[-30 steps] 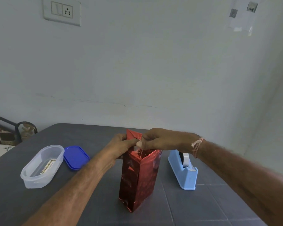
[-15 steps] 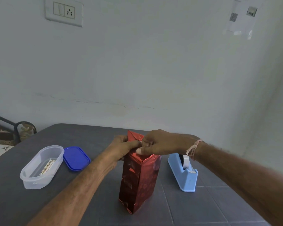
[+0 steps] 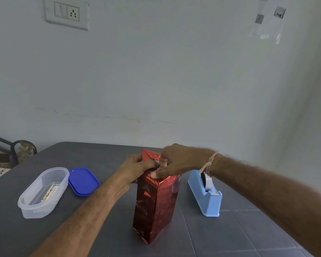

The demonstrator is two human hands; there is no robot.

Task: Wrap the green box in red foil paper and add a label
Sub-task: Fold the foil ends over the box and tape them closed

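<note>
Dark grey tiled table (image 3: 230, 236) against pale wall; tall upright box wrapped in shiny red foil paper (image 3: 155, 204) stands under both hands; left hand (image 3: 137, 168) and right hand (image 3: 176, 161) pinch its top flaps; light blue plastic tape dispenser (image 3: 206, 196) just beyond right wrist; clear oval plastic tub (image 3: 43, 192) and blue oval lid (image 3: 83, 181) beyond left forearm.

One of each thing, and two hands

One foil-wrapped box (image 3: 156, 204) stands on one dark table (image 3: 230, 234), with two hands at the box's top: one left hand (image 3: 137, 169) and one right hand (image 3: 176, 162). Left of the box are one clear tub (image 3: 35, 206), one printed label (image 3: 50, 194) inside it, and one blue lid (image 3: 83, 181). Right of the box is one tape dispenser (image 3: 206, 197). On the wall behind the box are one switch plate (image 3: 66, 14) and one paper sheet (image 3: 267, 19).
</note>
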